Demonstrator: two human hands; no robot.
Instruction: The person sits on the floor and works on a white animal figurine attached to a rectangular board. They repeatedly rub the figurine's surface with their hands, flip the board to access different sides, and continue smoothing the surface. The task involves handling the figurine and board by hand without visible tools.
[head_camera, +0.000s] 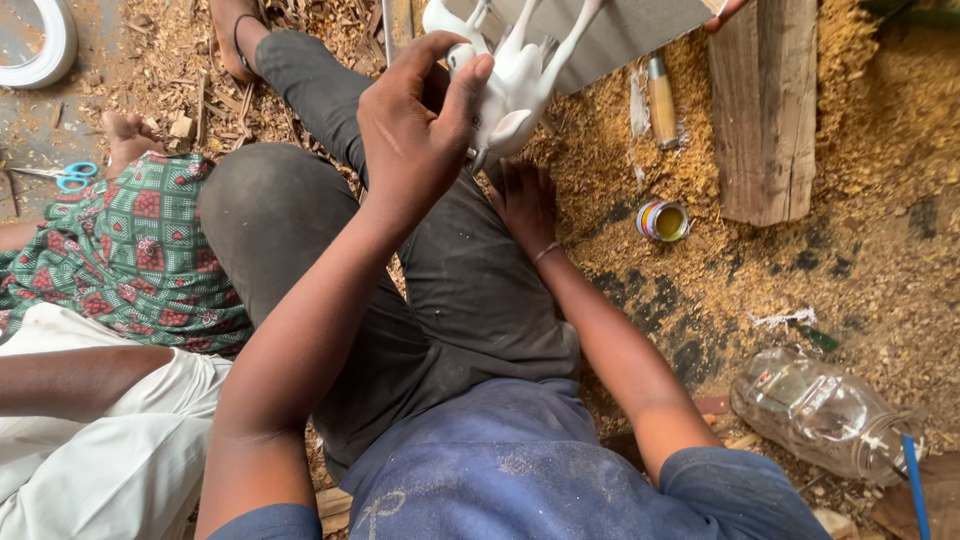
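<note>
My left hand (415, 125) is raised over my lap and grips a white-painted animal figure (520, 75) by its body, legs pointing up and away. My right hand (525, 200) lies below the figure, palm down on my dark trouser leg, fingers spread, holding nothing. I sit on the floor with knees bent, in a blue shirt and dark grey trousers.
Sawdust and wood shavings (800, 270) cover the floor. A small open paint tin (662, 220) sits right of my knee, a wooden-handled tool (660, 100) and a wooden block (765, 110) beyond. A clear plastic jar (825, 410) lies at right. Another person in patterned cloth (130, 250) sits at left, blue scissors (68, 177) nearby.
</note>
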